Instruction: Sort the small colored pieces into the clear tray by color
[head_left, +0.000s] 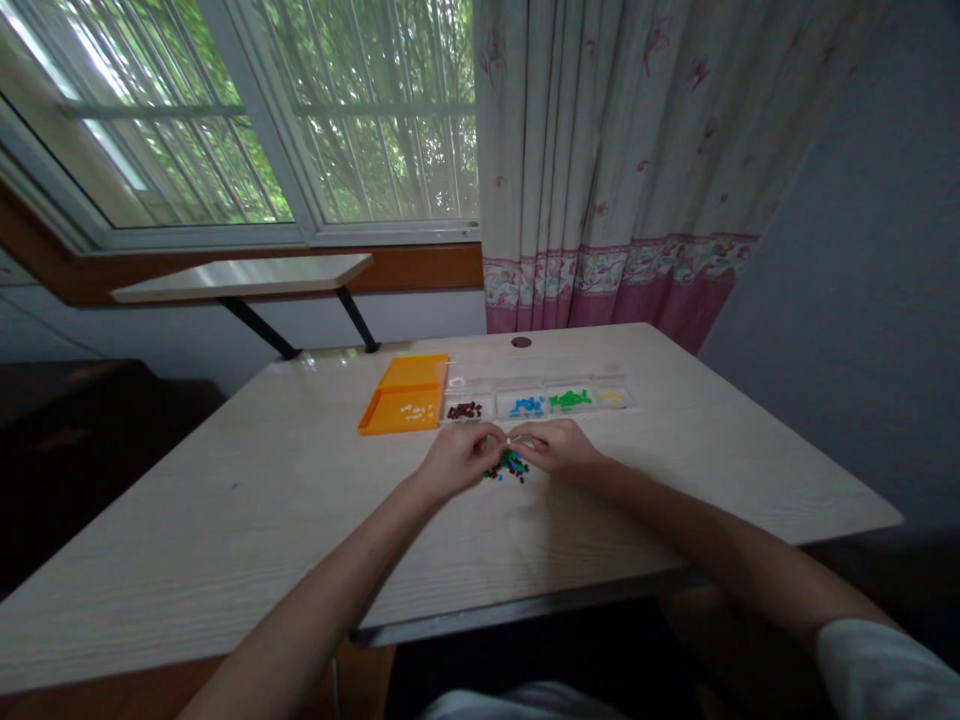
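Observation:
A small heap of mixed coloured beads (508, 466) lies on the pale wooden table (300, 500). My left hand (459, 457) and my right hand (555, 447) meet just above the heap, fingertips pinched together around something tiny and light-coloured that I cannot make out. Beyond the hands stands a clear divided tray (540, 400) with dark red, blue, green and yellow beads in separate compartments. To its left sits an orange tray (405, 395) holding a few white beads.
A wall shelf on black brackets (247, 280) hangs under the window at the back left. A flowered curtain (615, 170) hangs behind the table. A round cable hole (520, 342) sits near the table's far edge.

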